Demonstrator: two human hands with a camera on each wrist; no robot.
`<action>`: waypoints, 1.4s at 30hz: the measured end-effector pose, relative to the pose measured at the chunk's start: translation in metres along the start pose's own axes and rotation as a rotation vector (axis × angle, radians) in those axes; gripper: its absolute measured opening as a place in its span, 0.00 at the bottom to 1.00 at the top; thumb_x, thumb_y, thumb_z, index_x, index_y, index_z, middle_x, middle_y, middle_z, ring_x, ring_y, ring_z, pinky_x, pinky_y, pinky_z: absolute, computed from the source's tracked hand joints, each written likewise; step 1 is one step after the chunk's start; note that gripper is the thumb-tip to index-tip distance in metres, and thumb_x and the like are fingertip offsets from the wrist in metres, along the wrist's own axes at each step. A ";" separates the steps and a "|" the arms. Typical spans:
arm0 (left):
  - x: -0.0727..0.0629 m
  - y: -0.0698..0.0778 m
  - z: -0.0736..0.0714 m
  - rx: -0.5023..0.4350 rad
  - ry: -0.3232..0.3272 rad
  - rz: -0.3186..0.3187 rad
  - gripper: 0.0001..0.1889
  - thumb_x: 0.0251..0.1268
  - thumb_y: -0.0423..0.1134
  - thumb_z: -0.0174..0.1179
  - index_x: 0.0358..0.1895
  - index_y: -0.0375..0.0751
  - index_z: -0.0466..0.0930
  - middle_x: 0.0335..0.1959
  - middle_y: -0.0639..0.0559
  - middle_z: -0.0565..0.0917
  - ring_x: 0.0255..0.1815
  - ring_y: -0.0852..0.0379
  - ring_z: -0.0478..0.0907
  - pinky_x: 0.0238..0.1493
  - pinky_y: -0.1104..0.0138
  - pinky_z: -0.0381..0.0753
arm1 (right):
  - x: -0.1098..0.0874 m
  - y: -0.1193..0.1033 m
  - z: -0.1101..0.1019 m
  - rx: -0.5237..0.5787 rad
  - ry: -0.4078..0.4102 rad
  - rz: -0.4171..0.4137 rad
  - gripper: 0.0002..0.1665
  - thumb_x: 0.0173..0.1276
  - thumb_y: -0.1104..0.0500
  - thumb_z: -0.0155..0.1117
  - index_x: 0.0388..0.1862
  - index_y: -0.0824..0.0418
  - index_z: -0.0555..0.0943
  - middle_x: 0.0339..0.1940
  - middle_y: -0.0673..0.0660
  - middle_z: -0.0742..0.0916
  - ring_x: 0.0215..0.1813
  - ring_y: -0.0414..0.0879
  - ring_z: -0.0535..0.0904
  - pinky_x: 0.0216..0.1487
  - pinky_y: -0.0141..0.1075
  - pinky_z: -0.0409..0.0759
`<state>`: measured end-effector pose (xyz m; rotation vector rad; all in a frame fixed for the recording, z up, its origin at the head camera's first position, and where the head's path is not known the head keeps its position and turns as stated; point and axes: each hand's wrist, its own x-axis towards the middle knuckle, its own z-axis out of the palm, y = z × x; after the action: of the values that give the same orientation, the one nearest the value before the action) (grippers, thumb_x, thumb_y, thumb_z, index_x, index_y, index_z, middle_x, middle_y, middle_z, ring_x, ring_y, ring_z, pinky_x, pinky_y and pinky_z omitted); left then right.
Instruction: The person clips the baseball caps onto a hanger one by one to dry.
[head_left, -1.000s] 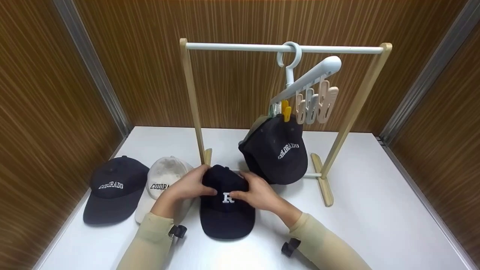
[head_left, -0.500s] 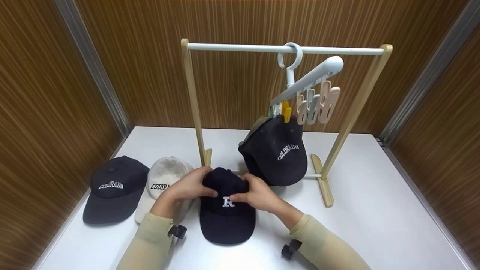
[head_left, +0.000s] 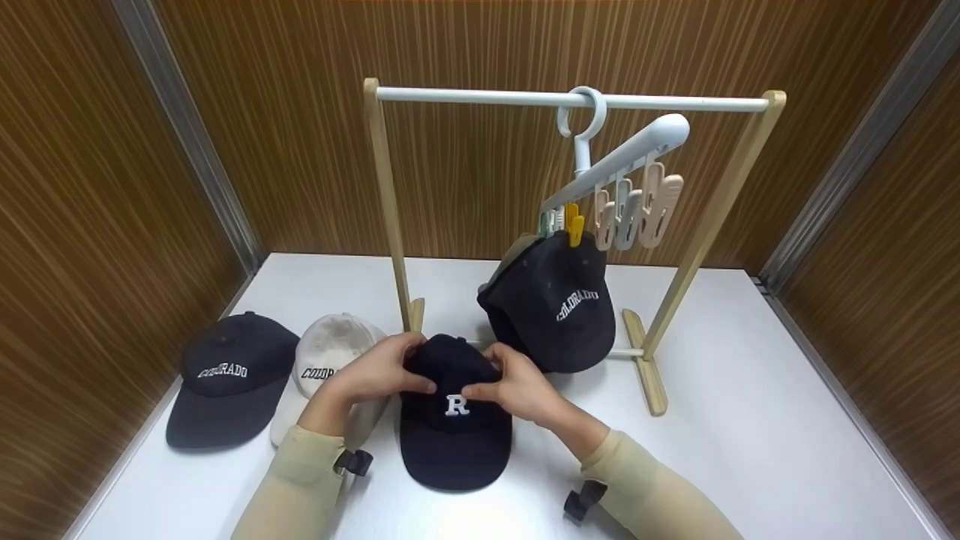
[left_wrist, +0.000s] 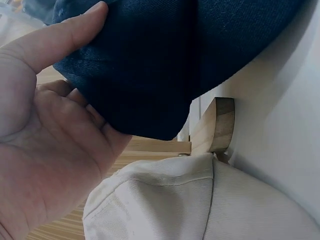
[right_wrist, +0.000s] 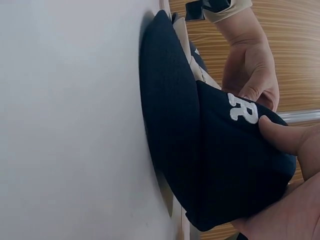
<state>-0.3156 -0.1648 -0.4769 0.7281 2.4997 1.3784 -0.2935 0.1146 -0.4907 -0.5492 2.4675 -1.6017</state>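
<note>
Between my two hands is a dark navy baseball cap (head_left: 455, 450) with a white letter R, its brim toward me and low over the white table. My left hand (head_left: 381, 369) grips the left side of the crown, thumb on the front and fingers behind. On the other side my right hand (head_left: 521, 386) grips the crown, its thumb beside the R. In the left wrist view the left fingers curl under the cap's edge (left_wrist: 145, 70). The right wrist view shows the right thumb pressing the crown (right_wrist: 240, 165). Behind the left forearm lies a cream cap (head_left: 330, 349), partly covered.
A dark Colorado cap (head_left: 232, 382) lies at the far left. A wood-and-white rack (head_left: 480, 94) stands behind the hands, with a white clip hanger (head_left: 626, 154) on its bar. Hanging from its clips are a dark Colorado cap (head_left: 559, 300) and an olive one behind it.
The R cap has shifted slightly toward me, and the R sits a little lower. Both hands keep their grip in nearly the same place.
</note>
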 end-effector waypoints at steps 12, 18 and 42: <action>-0.002 0.006 -0.004 -0.199 -0.037 -0.005 0.23 0.61 0.30 0.80 0.57 0.33 0.82 0.50 0.46 0.92 0.51 0.51 0.88 0.56 0.64 0.85 | -0.005 -0.011 -0.007 0.064 -0.012 -0.029 0.27 0.70 0.55 0.84 0.61 0.65 0.84 0.46 0.55 0.94 0.48 0.46 0.89 0.50 0.38 0.86; -0.001 0.011 -0.004 -0.301 -0.038 0.022 0.21 0.63 0.28 0.79 0.57 0.31 0.82 0.51 0.44 0.92 0.52 0.50 0.88 0.55 0.64 0.86 | -0.007 -0.015 -0.010 0.134 -0.010 -0.048 0.27 0.72 0.55 0.83 0.61 0.66 0.83 0.48 0.57 0.94 0.46 0.46 0.89 0.48 0.37 0.86; -0.006 0.042 0.005 -0.410 0.104 0.116 0.14 0.69 0.34 0.79 0.49 0.35 0.84 0.44 0.47 0.91 0.46 0.52 0.88 0.49 0.63 0.88 | -0.015 -0.037 -0.036 0.395 -0.027 -0.093 0.21 0.74 0.64 0.78 0.58 0.71 0.79 0.47 0.57 0.94 0.48 0.45 0.91 0.49 0.36 0.89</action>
<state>-0.2952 -0.1458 -0.4450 0.7351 2.1614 1.9330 -0.2831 0.1375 -0.4436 -0.6222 2.0486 -2.0309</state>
